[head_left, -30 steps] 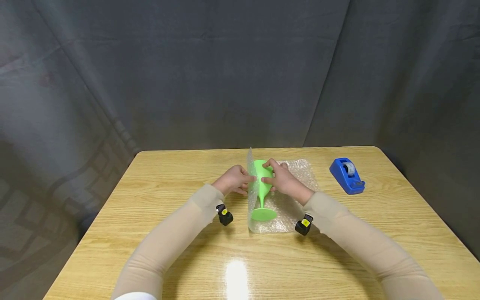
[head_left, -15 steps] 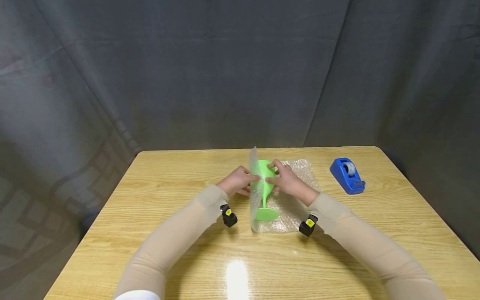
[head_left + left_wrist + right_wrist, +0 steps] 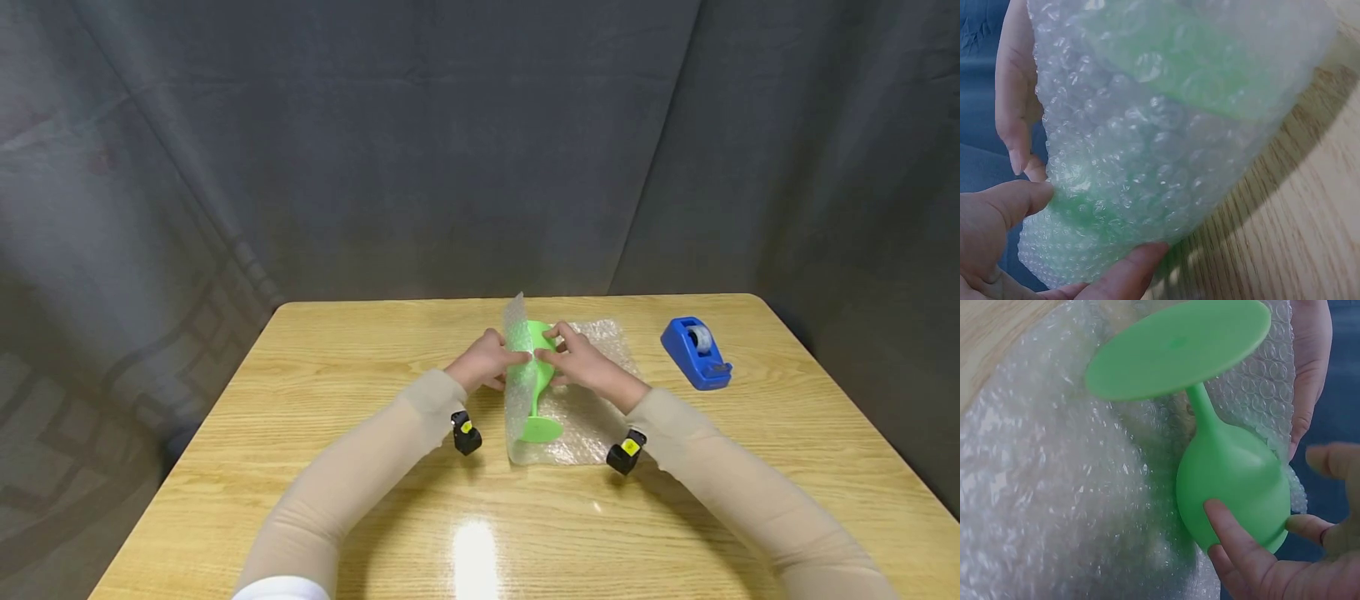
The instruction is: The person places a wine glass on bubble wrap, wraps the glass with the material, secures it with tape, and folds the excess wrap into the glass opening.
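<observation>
A green plastic goblet point(image 3: 542, 430) lies on its side on a sheet of bubble wrap point(image 3: 577, 429), its round foot toward me. The wrap's left part stands upright along the goblet. My left hand point(image 3: 482, 360) pinches that raised edge, thumb over the top; in the left wrist view the goblet shows faintly green through the bubble wrap point(image 3: 1154, 144). My right hand point(image 3: 587, 367) holds the goblet's bowl from the right. Its fingers lie on the bowl point(image 3: 1235, 469) in the right wrist view, where the stem and foot are uncovered.
A blue tape dispenser point(image 3: 693, 354) with a roll of tape stands at the right of the wooden table point(image 3: 360, 492). Grey curtains point(image 3: 465, 167) hang behind the table and along both sides. The flat part of the wrap spreads under the right hand.
The left hand has drawn the raised wrap rightward, and it now leans over more of the bowl. The goblet and both hands have shifted slightly right.
</observation>
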A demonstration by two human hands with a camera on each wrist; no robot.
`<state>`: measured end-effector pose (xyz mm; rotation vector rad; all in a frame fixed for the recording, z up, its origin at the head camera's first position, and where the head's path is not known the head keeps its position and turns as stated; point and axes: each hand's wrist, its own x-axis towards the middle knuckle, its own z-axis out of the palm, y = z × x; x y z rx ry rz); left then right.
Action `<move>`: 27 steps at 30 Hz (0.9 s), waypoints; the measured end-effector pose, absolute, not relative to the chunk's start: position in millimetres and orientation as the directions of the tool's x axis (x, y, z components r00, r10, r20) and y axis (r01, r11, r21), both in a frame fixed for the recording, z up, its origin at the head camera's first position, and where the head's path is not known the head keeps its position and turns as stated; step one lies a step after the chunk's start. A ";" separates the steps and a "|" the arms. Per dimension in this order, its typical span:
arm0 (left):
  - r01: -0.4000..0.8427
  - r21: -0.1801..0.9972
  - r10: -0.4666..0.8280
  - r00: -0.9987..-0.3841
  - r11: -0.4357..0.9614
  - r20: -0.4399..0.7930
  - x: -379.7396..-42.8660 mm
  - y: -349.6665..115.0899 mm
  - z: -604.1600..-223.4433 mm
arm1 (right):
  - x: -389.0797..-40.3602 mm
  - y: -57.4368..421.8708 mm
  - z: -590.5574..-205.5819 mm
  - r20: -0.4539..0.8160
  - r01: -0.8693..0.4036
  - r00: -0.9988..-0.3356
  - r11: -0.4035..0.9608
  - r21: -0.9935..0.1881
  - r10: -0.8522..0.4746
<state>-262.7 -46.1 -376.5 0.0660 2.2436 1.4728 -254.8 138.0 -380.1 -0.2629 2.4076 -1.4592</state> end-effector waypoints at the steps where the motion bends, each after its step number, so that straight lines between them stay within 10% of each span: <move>1: -0.200 0.879 0.280 -0.897 0.433 -0.342 -262.4 -45.9 -376.3 | -254.3 138.2 -379.7 -0.175 0.012 -0.935 0.468 -0.883 -0.307; 27: -0.366 0.865 0.341 -0.809 0.343 -0.478 -273.7 -52.0 -384.8 | -252.9 139.5 -382.4 -0.157 -0.037 -0.944 0.565 -0.824 -0.291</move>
